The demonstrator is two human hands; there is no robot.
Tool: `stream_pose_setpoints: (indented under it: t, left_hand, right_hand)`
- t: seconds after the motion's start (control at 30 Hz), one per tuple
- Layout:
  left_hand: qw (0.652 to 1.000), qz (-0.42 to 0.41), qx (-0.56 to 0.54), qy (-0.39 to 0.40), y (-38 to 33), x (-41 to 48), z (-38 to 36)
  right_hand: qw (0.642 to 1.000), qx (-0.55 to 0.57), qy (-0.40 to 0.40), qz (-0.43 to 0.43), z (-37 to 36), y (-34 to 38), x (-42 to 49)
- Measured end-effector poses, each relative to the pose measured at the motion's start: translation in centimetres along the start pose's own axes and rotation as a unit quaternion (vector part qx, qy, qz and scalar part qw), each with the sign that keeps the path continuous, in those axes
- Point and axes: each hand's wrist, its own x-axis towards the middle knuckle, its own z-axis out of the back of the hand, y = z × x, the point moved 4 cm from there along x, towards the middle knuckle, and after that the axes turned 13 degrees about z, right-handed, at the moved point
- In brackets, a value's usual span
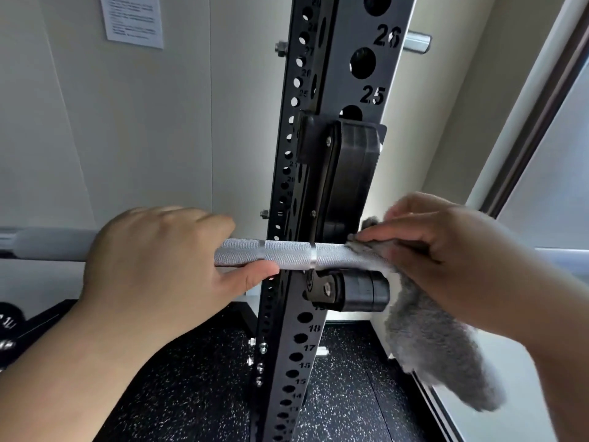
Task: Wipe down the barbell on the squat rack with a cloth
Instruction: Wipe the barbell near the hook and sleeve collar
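Grey cloth [427, 339] is pinned to the bar [287, 254] at centre right of the frame by the right hand [446, 240], fingers curled over both beside the rack [389, 71], the loose end hanging lower right. The left hand [153, 266], centre left, grips the bare knurled bar, thumb underneath. Wiping looks under way; the next move calls for sliding the cloth along the bar under firm, wrapping pressure.

Stretches of barbell [287, 255] hidden under left hand [153, 266] and under cloth [430, 346] held by right hand [446, 237]. Hanging end of cloth blurred. Print on wall notice [132, 19] too small to be read. At left edge, weight plates [8, 327] cut off.
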Motion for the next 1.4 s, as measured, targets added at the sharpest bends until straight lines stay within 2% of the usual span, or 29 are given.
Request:
stream_pose_setpoints:
  t: [0.13,0.23,0.3,0.43,0.53,0.6,0.77,0.93,1.1,1.17,1.23,1.33,1.4]
  left_hand:
    - [0.999,0.044,-0.030,0.002,2.2,0.9,0.9]
    - [0.993,0.100,0.039,0.049,4.1,1.7,0.6]
    - [0.990,0.103,0.073,0.065,4.4,1.6,0.1]
    - [0.990,0.121,0.048,0.061,4.1,1.4,0.2]
    - [0.993,0.105,0.052,0.025,3.9,1.2,0.5]
    - [0.993,0.102,0.051,0.012,3.9,1.1,0.3]
    - [0.994,0.107,0.022,-0.002,3.7,1.4,0.5]
    - [0.993,0.115,0.018,0.000,3.8,1.1,0.3]
    - [0.992,0.123,0.021,0.001,3.7,1.1,0.6]
    - [0.993,0.118,0.028,0.008,3.7,1.1,0.5]
    - [0.993,0.111,0.034,0.011,3.7,1.1,0.4]
    - [0.993,0.111,0.044,0.014,3.7,1.2,0.5]
    - [0.992,0.112,0.046,0.019,3.8,1.1,0.5]
  right_hand:
    - [0.997,0.039,0.042,0.057,-0.3,1.7,2.9]
    - [0.996,0.068,0.049,0.036,1.1,1.2,2.9]
    - [0.996,0.058,0.049,0.044,1.1,1.8,3.4]
    - [0.992,0.020,0.074,0.096,-0.8,4.4,5.6]
    - [0.993,0.030,0.093,0.061,0.2,3.7,5.2]
    - [0.996,0.033,0.075,0.034,1.0,2.9,4.5]
    - [0.994,0.039,0.075,0.072,-0.8,4.6,5.1]
    - [0.993,0.087,0.077,0.021,0.6,3.6,4.2]
    - [0.992,0.078,0.079,0.054,-1.0,5.1,5.6]
    - [0.991,0.080,0.109,0.022,-0.5,4.4,5.3]
    - [0.990,0.087,0.107,-0.005,-0.1,4.1,5.2]
    - [0.993,0.091,0.059,0.037,-1.5,5.3,6.4]
    - [0.994,0.069,0.067,0.050,-1.6,6.0,6.9]
